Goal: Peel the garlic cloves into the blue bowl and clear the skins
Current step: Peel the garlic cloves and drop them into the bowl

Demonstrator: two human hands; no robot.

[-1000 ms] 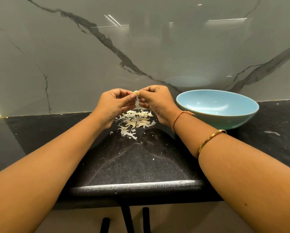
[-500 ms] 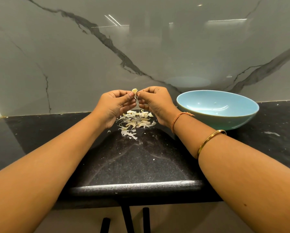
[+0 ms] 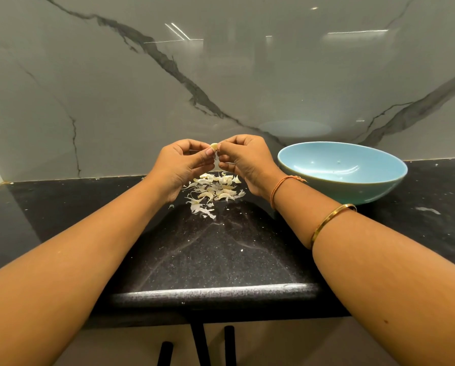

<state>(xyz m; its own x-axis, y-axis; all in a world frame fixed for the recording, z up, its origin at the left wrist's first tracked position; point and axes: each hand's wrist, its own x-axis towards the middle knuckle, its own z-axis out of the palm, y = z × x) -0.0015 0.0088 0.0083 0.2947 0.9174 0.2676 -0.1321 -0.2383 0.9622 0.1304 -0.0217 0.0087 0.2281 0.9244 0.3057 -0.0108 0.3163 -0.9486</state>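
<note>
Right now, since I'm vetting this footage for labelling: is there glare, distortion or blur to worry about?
Head view: light streaks glare on the glossy wall, which also mirrors the bowl; the wide lens bends the counter at its back edge and enlarges the near forearms; the clove pinched between left hand and right hand is small but sharp, as are the skins.

Bare forearms, with a thread and a bangle worn on the right

The left forearm point(image 3: 75, 260) and right forearm point(image 3: 379, 273) show uncovered skin right to the frame's edge; round the right wrist runs a thin orange thread point(image 3: 277, 188), a couple of close strands with a short frayed tail sticking out at the knot; further up the same forearm sits a slim gold-coloured bangle point(image 3: 325, 221), smooth, plain and glossy, catching light along its rim; the thumbnail on the left hand point(image 3: 181, 165) is cut short.
</note>
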